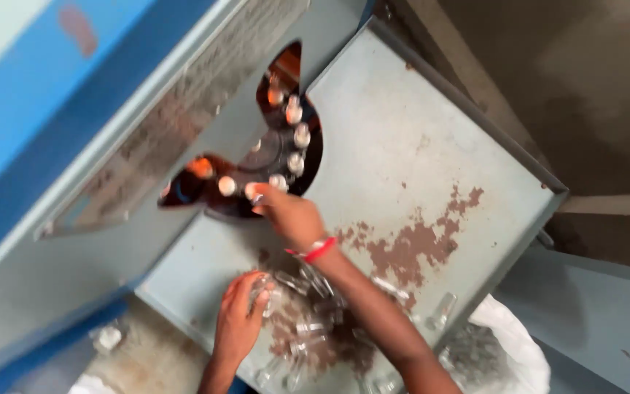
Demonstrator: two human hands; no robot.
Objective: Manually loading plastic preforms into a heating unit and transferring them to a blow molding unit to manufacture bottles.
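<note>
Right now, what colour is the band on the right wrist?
Red wristband, with a thin white strand beside it; head view.

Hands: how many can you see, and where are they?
2. The right hand reaches into the machine's opening; the left hand lies on the pile of small clear bottles on the grey tray.

Grey tray [432, 109] with brown rust patches, blue machine [52, 109], seemingly clear vials [308, 328], red wristband [319, 249].
</note>
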